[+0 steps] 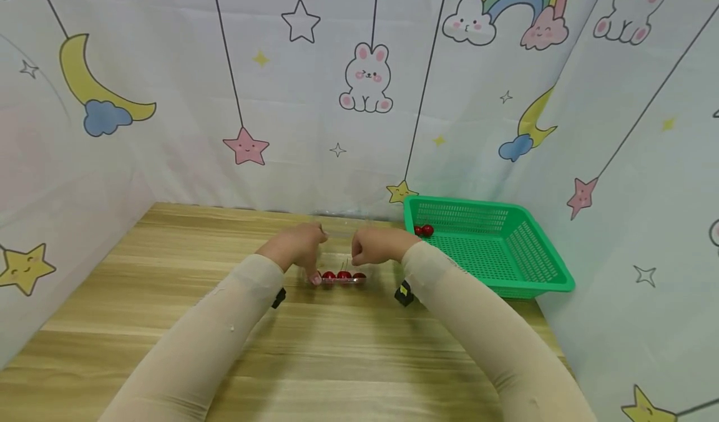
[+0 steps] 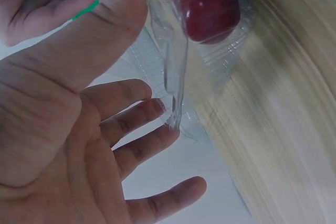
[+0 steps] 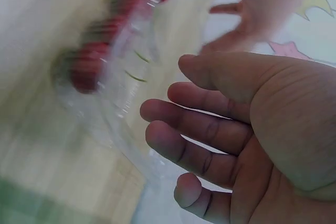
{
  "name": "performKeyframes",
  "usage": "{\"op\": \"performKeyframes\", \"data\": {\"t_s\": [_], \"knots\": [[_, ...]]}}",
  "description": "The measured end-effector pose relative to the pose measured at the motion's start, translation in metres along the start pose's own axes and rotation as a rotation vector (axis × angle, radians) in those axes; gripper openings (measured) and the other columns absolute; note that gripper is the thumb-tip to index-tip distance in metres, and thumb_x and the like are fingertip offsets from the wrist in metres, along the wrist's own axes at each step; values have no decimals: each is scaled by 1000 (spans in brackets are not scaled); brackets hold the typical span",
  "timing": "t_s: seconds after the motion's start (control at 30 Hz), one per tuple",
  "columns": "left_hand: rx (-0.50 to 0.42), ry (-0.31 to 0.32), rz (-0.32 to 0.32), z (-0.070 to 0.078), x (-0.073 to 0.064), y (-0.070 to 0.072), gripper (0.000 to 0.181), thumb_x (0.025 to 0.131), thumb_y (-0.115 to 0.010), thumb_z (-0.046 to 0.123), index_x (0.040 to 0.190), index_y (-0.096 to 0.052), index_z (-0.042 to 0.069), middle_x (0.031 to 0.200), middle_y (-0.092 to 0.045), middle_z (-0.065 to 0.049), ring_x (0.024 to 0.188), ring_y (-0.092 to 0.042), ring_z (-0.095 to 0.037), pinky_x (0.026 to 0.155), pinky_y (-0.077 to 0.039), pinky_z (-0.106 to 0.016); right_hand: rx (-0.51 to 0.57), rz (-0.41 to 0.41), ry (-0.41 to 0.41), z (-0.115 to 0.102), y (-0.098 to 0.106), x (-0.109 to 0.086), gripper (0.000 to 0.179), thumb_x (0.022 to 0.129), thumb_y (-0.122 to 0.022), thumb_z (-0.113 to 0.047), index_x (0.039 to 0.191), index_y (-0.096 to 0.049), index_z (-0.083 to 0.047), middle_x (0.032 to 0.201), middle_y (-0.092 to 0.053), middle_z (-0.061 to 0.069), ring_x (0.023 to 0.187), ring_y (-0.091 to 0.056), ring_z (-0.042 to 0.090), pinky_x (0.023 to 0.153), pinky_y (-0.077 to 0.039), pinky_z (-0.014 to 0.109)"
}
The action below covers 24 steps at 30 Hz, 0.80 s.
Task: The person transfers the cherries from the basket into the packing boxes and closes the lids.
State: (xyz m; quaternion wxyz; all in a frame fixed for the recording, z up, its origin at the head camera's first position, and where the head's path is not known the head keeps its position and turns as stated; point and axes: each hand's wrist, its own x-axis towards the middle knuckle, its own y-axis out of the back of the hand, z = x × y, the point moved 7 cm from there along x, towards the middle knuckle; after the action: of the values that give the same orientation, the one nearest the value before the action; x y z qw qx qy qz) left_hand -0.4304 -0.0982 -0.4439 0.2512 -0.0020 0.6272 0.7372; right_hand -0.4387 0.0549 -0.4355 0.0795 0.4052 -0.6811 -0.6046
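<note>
A clear plastic clamshell box (image 1: 354, 281) stands on the table with its lid (image 1: 339, 225) raised at the back. Several red cherries (image 1: 344, 275) lie along its near side, some with green stems. My left hand (image 1: 294, 244) spans the box's left end. In the left wrist view its thumb (image 2: 123, 3) lies at the rim beside a cherry (image 2: 212, 11), and the loosely spread fingers touch the plastic edge. Above the right part of the box hovers my right hand (image 1: 382, 245); its fingers (image 3: 194, 114) bend loosely around nothing in the right wrist view.
To the right stands a green slotted basket (image 1: 545, 260), with two cherries (image 1: 428, 230) in its back left corner. Patterned white curtains (image 1: 191, 178) enclose the wooden table (image 1: 314, 359) at the back and sides.
</note>
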Motion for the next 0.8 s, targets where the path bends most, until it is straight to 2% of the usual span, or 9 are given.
{"op": "performKeyframes", "data": {"t_s": [0.1,0.17,0.33,0.43,0.57,0.63,0.7,0.73,0.8], "knots": [[1,8,-3,-1,-1,0,115,77,-107,42,172,-51,10,178,-45,-12,161,-51,-41,127,-51,-60,22,48,-22,4,15,-12,21,113,-73,-26,120,-88,-13,119,-86,3,100,-79,14,95,-68,41],[6,12,-3,-1,-2,0,115,77,-107,42,172,-51,11,178,-44,-12,161,-50,-41,127,-51,-61,41,77,-41,9,25,-20,22,114,-72,-26,123,-87,-13,124,-85,3,110,-80,19,101,-68,45],[0,7,4,0,-2,-2,114,78,-107,41,172,-51,11,179,-43,-13,161,-50,-42,127,-51,-62,85,167,-110,37,44,-40,27,116,-68,-28,131,-84,-12,133,-81,7,122,-78,26,106,-66,49],[-13,10,-1,0,0,-4,116,77,-108,40,173,-50,10,179,-43,-13,162,-49,-42,129,-49,-61,114,236,-179,60,54,-51,30,117,-67,-30,134,-82,-11,137,-79,11,120,-77,27,105,-66,50],[-16,17,0,0,1,-5,117,76,-108,39,173,-50,10,179,-43,-14,163,-48,-42,131,-48,-60,204,311,-299,96,66,-63,32,117,-65,-28,134,-80,-7,137,-78,17,96,-73,25,95,-63,48],[-15,19,3,0,1,-4,117,76,-108,38,172,-50,9,179,-43,-14,163,-49,-42,131,-48,-60,237,346,-344,111,70,-69,29,116,-65,-26,129,-80,-5,128,-79,15,85,-68,22,88,-60,44],[-13,21,4,0,1,-4,116,76,-108,38,172,-50,9,179,-43,-14,162,-49,-42,131,-47,-60,254,370,-370,126,72,-72,23,114,-64,-23,109,-80,-6,103,-77,9,73,-60,17,78,-55,39],[-12,21,5,0,1,-4,116,76,-108,38,172,-50,9,179,-43,-13,162,-49,-42,131,-47,-60,255,377,-378,132,73,-74,25,113,-64,-21,97,-78,-8,92,-72,5,68,-54,15,73,-51,37],[-8,17,9,0,0,-3,116,76,-108,39,172,-50,9,179,-44,-13,162,-50,-42,131,-48,-60,258,374,-392,145,71,-74,37,111,-63,-17,74,-66,-13,69,-53,-3,60,-39,12,65,-43,34]]}}
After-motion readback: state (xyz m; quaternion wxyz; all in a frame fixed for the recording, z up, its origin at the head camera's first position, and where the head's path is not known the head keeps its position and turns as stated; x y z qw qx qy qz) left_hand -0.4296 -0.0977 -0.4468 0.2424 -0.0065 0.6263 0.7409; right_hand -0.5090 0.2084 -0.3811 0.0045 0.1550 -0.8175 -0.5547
